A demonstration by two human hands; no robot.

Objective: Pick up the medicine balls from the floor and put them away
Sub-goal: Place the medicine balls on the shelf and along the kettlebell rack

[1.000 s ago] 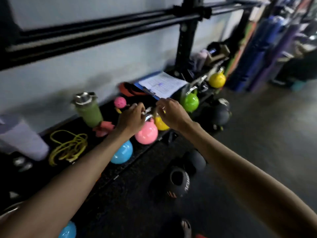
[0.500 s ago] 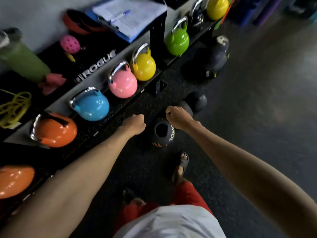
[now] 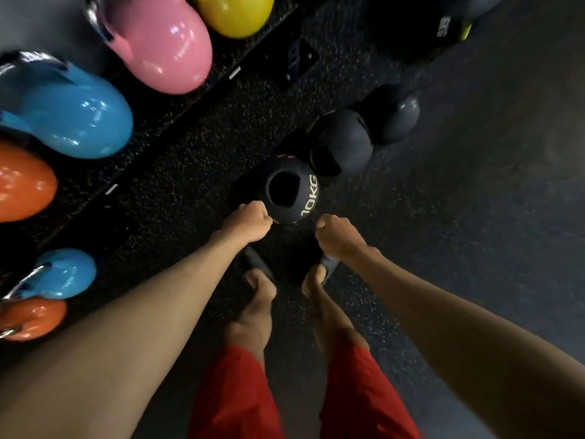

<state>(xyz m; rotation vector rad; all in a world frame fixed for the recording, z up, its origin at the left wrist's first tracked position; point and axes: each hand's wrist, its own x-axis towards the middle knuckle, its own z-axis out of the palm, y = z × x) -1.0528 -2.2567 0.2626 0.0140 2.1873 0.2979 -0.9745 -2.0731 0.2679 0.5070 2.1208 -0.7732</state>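
Both fists down at the nearest medicine ball, nothing lifted yet.

Half a second ago the hands hung above the floor (image 3: 474, 217) with the rack of kettlebells filling the view; now the person has bent low, and the left hand (image 3: 250, 221) and right hand (image 3: 337, 236) flank the 10KG medicine ball (image 3: 292, 193), each grip curled shut and empty, the left knuckles touching or just short of it. The pickup looks about to start; the fingers would need to spread first. Beyond the grip lie a second dark ball (image 3: 343, 141) touching the first and a third (image 3: 395, 114) behind. Left of the grip sit the blue kettlebell (image 3: 69, 112), pink kettlebell (image 3: 158, 42) and orange kettlebell (image 3: 22, 182). Bare feet stand just behind the hands; nothing blocks the ball.
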